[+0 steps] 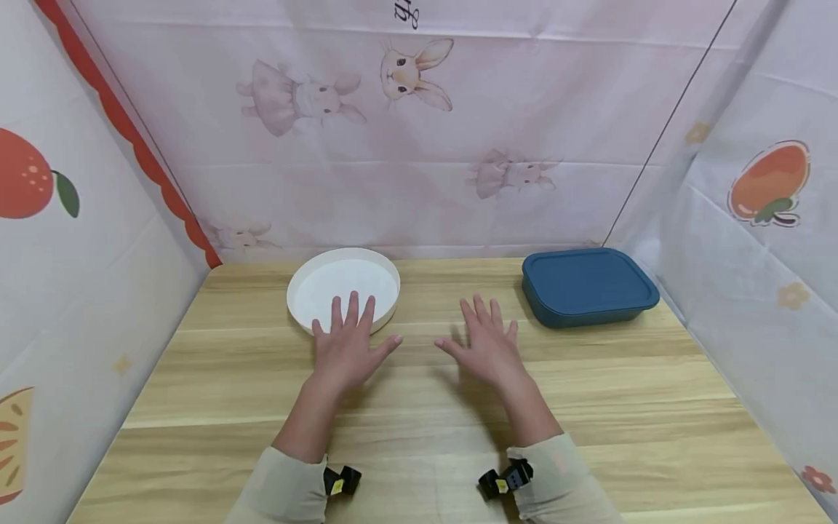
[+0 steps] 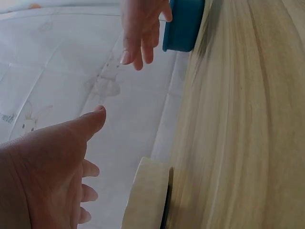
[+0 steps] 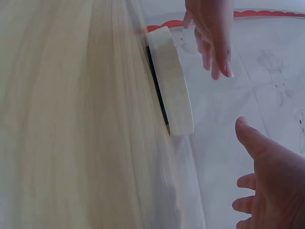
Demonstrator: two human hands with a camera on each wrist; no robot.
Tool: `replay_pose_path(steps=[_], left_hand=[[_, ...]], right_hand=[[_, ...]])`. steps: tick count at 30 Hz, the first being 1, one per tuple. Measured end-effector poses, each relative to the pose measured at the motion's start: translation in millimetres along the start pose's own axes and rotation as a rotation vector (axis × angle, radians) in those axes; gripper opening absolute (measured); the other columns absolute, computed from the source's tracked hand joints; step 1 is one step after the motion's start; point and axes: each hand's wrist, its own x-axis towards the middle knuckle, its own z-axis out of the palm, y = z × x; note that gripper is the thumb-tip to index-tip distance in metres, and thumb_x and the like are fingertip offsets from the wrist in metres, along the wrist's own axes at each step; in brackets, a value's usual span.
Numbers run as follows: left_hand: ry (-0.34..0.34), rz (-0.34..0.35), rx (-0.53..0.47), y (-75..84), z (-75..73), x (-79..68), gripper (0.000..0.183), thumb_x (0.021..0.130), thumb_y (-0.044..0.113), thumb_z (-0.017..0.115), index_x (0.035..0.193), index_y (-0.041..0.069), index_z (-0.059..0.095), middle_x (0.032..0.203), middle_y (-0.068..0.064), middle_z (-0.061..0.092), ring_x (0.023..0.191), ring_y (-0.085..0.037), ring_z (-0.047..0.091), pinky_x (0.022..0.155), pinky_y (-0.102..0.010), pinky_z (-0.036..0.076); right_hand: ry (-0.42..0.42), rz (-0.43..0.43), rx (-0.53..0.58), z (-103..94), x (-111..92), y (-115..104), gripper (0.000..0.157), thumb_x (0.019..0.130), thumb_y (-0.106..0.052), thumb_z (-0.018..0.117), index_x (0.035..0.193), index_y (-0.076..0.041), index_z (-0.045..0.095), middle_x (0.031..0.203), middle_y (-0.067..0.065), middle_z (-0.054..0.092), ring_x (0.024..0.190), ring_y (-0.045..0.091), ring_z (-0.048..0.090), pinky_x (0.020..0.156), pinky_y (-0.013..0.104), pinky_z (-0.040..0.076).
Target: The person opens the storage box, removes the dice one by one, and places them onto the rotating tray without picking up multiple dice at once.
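Note:
My left hand (image 1: 345, 352) is held above the table with its fingers spread, overlapping the near rim of a round white tray (image 1: 343, 280) in the head view. Nothing is in its grasp. To the right, my right hand (image 1: 487, 348) hovers over the wood, fingers apart and holding nothing. Just beyond its fingertips, at the back right, sits a blue rectangular food container (image 1: 589, 284) with its lid on. The left wrist view has the tray's side (image 2: 147, 195) below the left hand, and both hands raised off the tabletop.
The wooden table (image 1: 419, 451) ends at a pink fabric backdrop (image 1: 419, 196) printed with rabbits. White fabric walls with fruit prints close off the left side (image 1: 85, 291) and the right side (image 1: 740, 276). Small black cameras are strapped at both cuffs.

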Motion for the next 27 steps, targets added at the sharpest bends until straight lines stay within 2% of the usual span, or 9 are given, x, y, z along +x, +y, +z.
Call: replay_pose_path(steps=[4,8,14,17,21,24,27], left_hand=[[0.019,0.026,-0.016,2.1,1.0,3.6,0.090,0.091,0.073,0.041,0.159,0.020,0.016,0.167,-0.012,0.003,0.152,-0.040,-0.004,0.112,-0.076,0.003],[0.032,0.061,-0.055,6.4,1.8,8.0,0.087,0.093,0.070,0.043,0.159,0.020,0.018,0.166,-0.013,0.008,0.152,-0.039,0.002,0.114,-0.073,0.006],[0.073,0.134,-0.118,15.8,4.5,16.3,0.080,0.094,0.062,0.051,0.156,0.016,0.030,0.163,-0.014,0.021,0.150,-0.039,0.016,0.117,-0.067,0.015],[0.100,0.180,-0.153,20.5,6.5,21.0,0.076,0.095,0.058,0.052,0.153,0.012,0.036,0.160,-0.016,0.029,0.148,-0.040,0.024,0.117,-0.063,0.022],[0.089,0.215,-0.255,28.6,7.0,24.2,0.073,0.096,0.054,0.053,0.151,0.009,0.039,0.158,-0.015,0.033,0.147,-0.038,0.027,0.120,-0.054,0.025],[0.059,0.224,-0.339,37.5,5.8,25.3,0.071,0.096,0.053,0.054,0.151,0.010,0.039,0.159,-0.013,0.033,0.148,-0.034,0.026,0.121,-0.049,0.024],[0.032,0.238,-0.393,48.3,5.3,27.6,0.069,0.096,0.051,0.055,0.151,0.011,0.039,0.158,-0.012,0.034,0.149,-0.031,0.026,0.120,-0.051,0.026]], right_hand=[[0.007,-0.001,0.006,-7.3,0,5,0.102,0.082,-0.083,0.044,0.157,-0.017,0.025,0.165,0.009,0.015,0.153,0.037,-0.001,0.113,0.075,0.004],[0.043,-0.001,0.025,-17.6,1,16,0.091,0.088,-0.070,0.054,0.156,-0.015,0.028,0.163,0.013,0.022,0.152,0.039,0.007,0.114,0.073,0.008],[0.193,0.038,0.114,-33.8,1,54,0.071,0.095,-0.047,0.059,0.150,-0.007,0.039,0.155,0.018,0.037,0.146,0.042,0.024,0.115,0.066,0.023],[0.345,0.099,0.215,-39.9,-1,76,0.059,0.096,-0.041,0.061,0.144,-0.008,0.049,0.148,0.016,0.047,0.139,0.039,0.037,0.112,0.060,0.032],[0.655,0.182,0.363,-47.9,-2,101,0.040,0.092,-0.028,0.068,0.126,-0.005,0.065,0.126,0.016,0.060,0.119,0.034,0.053,0.102,0.050,0.043],[0.857,0.297,0.500,-55.0,-1,115,0.037,0.088,-0.019,0.072,0.121,-0.005,0.066,0.126,0.013,0.053,0.118,0.028,0.049,0.100,0.044,0.042],[0.955,0.476,0.652,-60.2,-1,127,0.049,0.087,-0.020,0.073,0.133,-0.013,0.058,0.141,0.005,0.038,0.133,0.019,0.034,0.108,0.037,0.039]])
